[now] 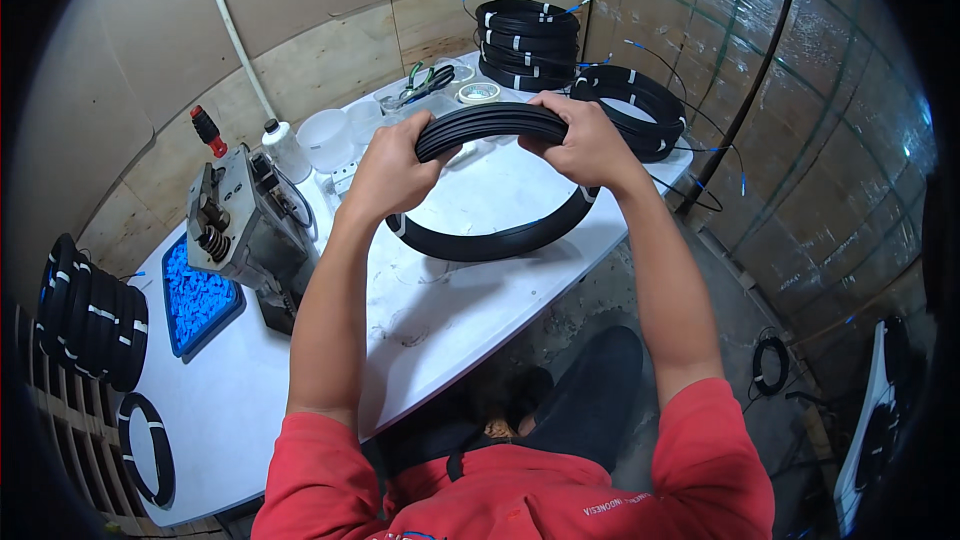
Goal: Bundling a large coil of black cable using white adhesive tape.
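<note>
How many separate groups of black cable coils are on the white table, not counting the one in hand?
4: a stack at the far edge, a pile beside it, a row at left, one flat coil near left. More may be hidden.

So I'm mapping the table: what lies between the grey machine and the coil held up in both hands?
In the head view, only bare white table and the left forearm lie between the grey machine and the black coil.

Black coil of smooth, slightly glossy plastic-sheathed cable. White surface: smooth, matt laminate. Left of the coil: grey bare-metal machine, dull finish; blue plastic tray. Behind: rough plywood wall.
</note>
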The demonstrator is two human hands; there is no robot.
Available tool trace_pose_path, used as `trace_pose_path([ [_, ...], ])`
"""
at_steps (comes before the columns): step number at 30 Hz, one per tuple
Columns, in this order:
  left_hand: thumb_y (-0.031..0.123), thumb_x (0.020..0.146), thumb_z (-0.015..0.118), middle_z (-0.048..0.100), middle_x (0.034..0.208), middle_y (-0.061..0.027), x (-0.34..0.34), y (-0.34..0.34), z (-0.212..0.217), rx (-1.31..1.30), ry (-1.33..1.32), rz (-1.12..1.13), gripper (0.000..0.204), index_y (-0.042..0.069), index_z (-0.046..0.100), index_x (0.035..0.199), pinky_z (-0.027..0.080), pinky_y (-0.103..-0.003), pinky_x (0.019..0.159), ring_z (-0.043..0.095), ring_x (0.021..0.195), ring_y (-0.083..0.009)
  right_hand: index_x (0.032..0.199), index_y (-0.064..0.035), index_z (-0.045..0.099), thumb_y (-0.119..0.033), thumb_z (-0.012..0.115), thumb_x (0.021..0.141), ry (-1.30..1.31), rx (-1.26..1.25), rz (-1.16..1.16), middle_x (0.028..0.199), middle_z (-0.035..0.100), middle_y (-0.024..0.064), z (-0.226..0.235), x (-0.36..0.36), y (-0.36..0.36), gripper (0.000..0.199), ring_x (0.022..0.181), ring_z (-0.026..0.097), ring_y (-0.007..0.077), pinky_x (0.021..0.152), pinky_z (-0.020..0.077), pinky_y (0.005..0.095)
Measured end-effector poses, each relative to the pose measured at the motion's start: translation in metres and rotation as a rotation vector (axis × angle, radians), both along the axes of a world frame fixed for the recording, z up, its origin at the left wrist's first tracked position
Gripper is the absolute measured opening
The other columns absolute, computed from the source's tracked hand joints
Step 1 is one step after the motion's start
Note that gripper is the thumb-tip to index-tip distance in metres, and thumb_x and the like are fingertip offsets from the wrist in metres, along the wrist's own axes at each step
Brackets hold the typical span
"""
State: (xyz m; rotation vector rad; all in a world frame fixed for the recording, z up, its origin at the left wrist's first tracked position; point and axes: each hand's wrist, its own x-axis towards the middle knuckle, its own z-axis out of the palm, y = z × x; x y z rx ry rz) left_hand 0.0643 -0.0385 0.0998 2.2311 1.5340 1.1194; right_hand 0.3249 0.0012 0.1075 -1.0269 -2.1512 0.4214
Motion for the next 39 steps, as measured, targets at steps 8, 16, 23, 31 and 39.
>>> trace_pose_path([
  [8,0.018,0.089,0.074,0.067,0.073,-0.0227,0.0,-0.01,0.003,0.034,-0.018,0.052,0.022,-0.003,0.065,0.089,0.048,-0.044,0.063,0.064,0.064,-0.0367,0.105,-0.0047,0.07,-0.015,0.08,0.086,0.008,0.037,0.032,0.088,0.074,0.0155,0.008,-0.007,-0.004,0.024,0.074,0.07,0.027,0.071,0.0532,0.0366],
  [16,0.016,0.089,0.074,0.068,0.076,-0.0224,-0.013,-0.001,0.006,0.023,0.042,0.089,0.021,-0.003,0.066,0.093,0.049,-0.043,0.065,0.064,0.067,-0.0359,0.102,-0.0032,0.068,-0.011,0.078,0.086,0.052,0.003,0.048,0.08,0.07,0.0117,-0.002,-0.023,0.007,0.02,0.068,0.061,0.0207,0.066,0.0486,0.0341],
  [23,0.018,0.091,0.074,0.07,0.081,-0.0218,-0.033,0.013,-0.002,0.03,-0.099,-0.009,0.021,-0.001,0.068,0.097,0.05,-0.042,0.068,0.066,0.071,-0.033,0.103,-0.0021,0.066,-0.01,0.076,0.087,-0.036,0.046,0.038,0.089,0.071,0.0184,0.004,-0.039,0.021,0.02,0.075,0.065,0.0318,0.071,0.0505,0.0384],
  [31,0.023,0.091,0.074,0.07,0.081,-0.0215,-0.02,0.033,0.006,-0.087,-0.008,0.08,0.025,-0.001,0.069,0.098,0.049,-0.043,0.069,0.064,0.071,-0.0348,0.106,-0.0027,0.069,-0.009,0.073,0.086,-0.01,-0.028,0.033,0.089,0.074,0.0193,-0.002,-0.028,0.05,0.021,0.076,0.07,0.0304,0.072,0.0527,0.0381],
  [39,0.024,0.09,0.078,0.071,0.082,-0.0187,-0.029,0.046,0.003,-0.077,-0.005,-0.004,0.027,-0.001,0.071,0.098,0.049,-0.042,0.071,0.063,0.072,-0.0303,0.106,-0.0024,0.067,-0.006,0.067,0.086,-0.024,-0.055,-0.056,0.081,0.069,0.0185,-0.002,-0.031,0.04,0.02,0.072,0.065,0.0304,0.069,0.0504,0.0404],
])
